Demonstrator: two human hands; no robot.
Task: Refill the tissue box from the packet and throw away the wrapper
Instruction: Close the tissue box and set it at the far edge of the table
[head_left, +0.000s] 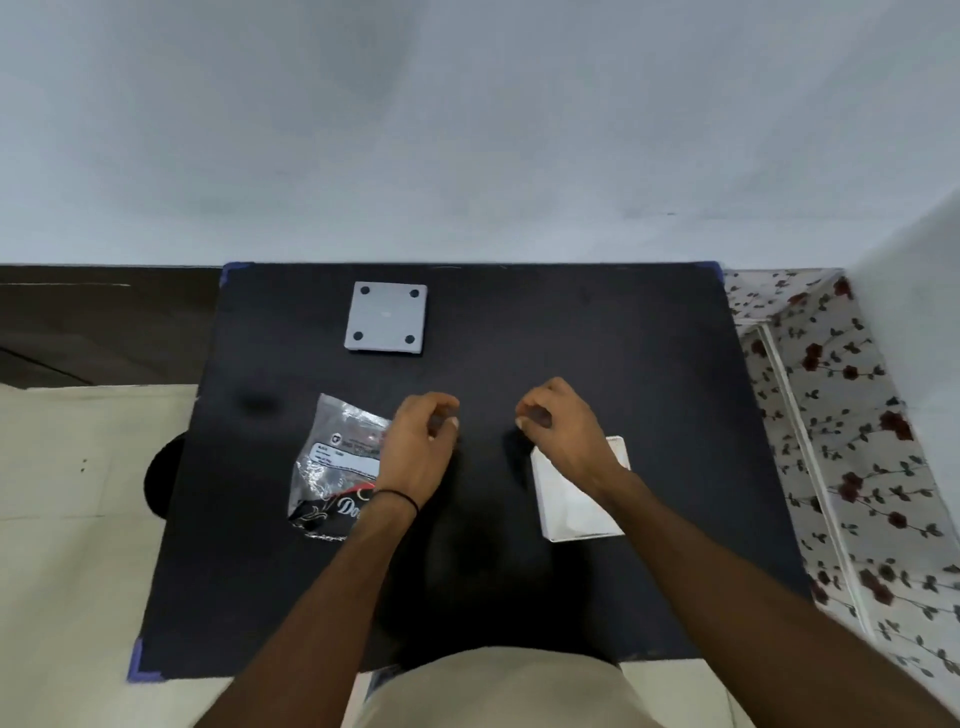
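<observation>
A clear plastic tissue packet (335, 462) with a white label and a dark printed end lies on the black table (597, 338), left of centre. My left hand (418, 447) hovers over its right edge, fingers curled, holding nothing I can see. A white stack of tissues or box (574, 499) lies right of centre. My right hand (561, 431) hangs above its far end with fingers curled in and nothing visibly gripped. A grey square lid or base (385, 318) with black round feet at its corners lies at the back of the table.
The table stands against a pale wall. A floral-patterned cloth (841, 441) covers the surface to the right. Pale floor tiles and a dark round object (163, 478) lie to the left.
</observation>
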